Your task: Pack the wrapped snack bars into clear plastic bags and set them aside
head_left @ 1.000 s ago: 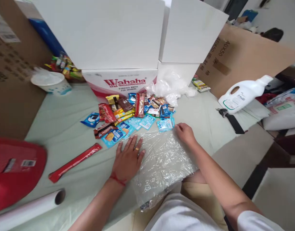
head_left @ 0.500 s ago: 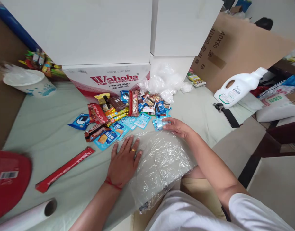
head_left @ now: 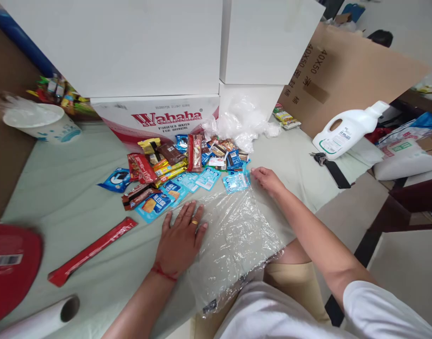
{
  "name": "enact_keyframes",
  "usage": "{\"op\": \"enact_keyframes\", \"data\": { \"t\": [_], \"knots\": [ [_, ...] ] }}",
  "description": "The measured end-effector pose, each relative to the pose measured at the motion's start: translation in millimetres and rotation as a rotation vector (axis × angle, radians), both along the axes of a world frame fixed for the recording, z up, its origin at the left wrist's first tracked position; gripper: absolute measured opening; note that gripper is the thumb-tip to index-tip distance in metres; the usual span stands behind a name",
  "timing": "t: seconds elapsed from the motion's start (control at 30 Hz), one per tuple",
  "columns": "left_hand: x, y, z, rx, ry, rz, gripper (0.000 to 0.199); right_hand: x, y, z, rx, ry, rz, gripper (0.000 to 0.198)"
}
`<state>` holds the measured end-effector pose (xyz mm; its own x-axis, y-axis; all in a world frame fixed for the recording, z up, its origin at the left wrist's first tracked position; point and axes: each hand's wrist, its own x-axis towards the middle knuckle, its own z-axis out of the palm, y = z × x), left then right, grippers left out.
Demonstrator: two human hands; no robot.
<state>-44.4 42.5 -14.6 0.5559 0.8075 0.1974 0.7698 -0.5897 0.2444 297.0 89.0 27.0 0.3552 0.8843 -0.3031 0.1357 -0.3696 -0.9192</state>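
A clear plastic bag (head_left: 233, 240) lies spread over the near edge of the table. My left hand (head_left: 180, 233) rests flat on the bag's left side, fingers stretched out. At the bag's far right corner, my right hand (head_left: 268, 181) has its thumb and fingertips pinched together, seemingly on the bag's thin edge. Just left of those fingertips is a light-blue snack packet (head_left: 236, 182). More blue packets (head_left: 155, 205) lie beyond my left hand, in front of a heap of wrapped snacks (head_left: 173, 157) that includes a red-brown wrapped bar (head_left: 195, 153).
Behind the snacks stand a Wahaha carton (head_left: 159, 115) and crumpled clear plastic (head_left: 240, 120). A white jug (head_left: 346, 132) and keys with a black strap (head_left: 331, 169) are at right. A long red packet (head_left: 92, 252), a white roll (head_left: 39, 320) and a paper tub (head_left: 43, 125) are at left.
My right hand has moved right, off the light-blue packet, to the bag's far corner. The bag looks flatter and reaches farther up. My left hand has stayed in place.
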Motion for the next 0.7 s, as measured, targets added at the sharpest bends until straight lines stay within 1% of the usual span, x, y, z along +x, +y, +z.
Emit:
{"op": "enact_keyframes", "data": {
  "t": [0.07, 0.13, 0.17, 0.23, 0.3, 0.37, 0.43, 0.5, 0.57, 0.6, 0.7],
  "knots": [
    [-1.1, 0.4, -1.2, -0.002, -0.01, 0.0, 0.054, -4.5, -4.2, -7.7, 0.013, -0.165, 0.086, 0.035],
    [-3.6, 1.8, -3.0, -0.011, -0.042, 0.002, 0.054, -8.3, -6.4, -13.7, 0.011, -0.369, 0.167, 0.026],
    [-5.3, 2.9, -4.1, -0.02, -0.07, 0.004, 0.054, -9.7, -6.5, -15.3, 0.009, -0.449, 0.18, 0.02],
    [-9.1, 5.6, -5.9, -0.041, -0.137, 0.012, 0.055, -12.0, -4.7, -15.4, 0.013, -0.524, 0.139, 0.013],
    [-12.1, 8.0, -6.3, -0.062, -0.189, 0.023, 0.055, -16.2, 0.2, -11.4, 0.049, -0.57, 0.098, 0.012],
    [-13.1, 9.1, -4.3, -0.082, -0.193, 0.027, 0.051, -24.9, 9.1, -4.7, 0.111, -0.628, 0.118, 0.014],
    [-12.0, 8.9, -0.3, -0.104, -0.161, 0.023, 0.047, -39.4, 22.2, 3.6, 0.159, -0.682, 0.204, 0.014],
    [-10.0, 8.0, 4.2, -0.121, -0.125, 0.02, 0.046, -59.4, 38.9, 13.0, 0.169, -0.731, 0.312, 0.014],
    [-8.3, 7.3, 7.2, -0.122, -0.098, 0.018, 0.047, -83.4, 58.2, 22.8, 0.164, -0.794, 0.374, 0.018],
    [-7.9, 7.3, 7.8, -0.117, -0.088, 0.016, 0.047, -96.3, 68.5, 27.4, 0.164, -0.833, 0.382, 0.022],
    [-7.3, 8.0, 6.6, -0.094, -0.064, 0.015, 0.047, -134.0, 100.9, 38.1, 0.153, -0.956, 0.338, 0.045]
  ]
}}
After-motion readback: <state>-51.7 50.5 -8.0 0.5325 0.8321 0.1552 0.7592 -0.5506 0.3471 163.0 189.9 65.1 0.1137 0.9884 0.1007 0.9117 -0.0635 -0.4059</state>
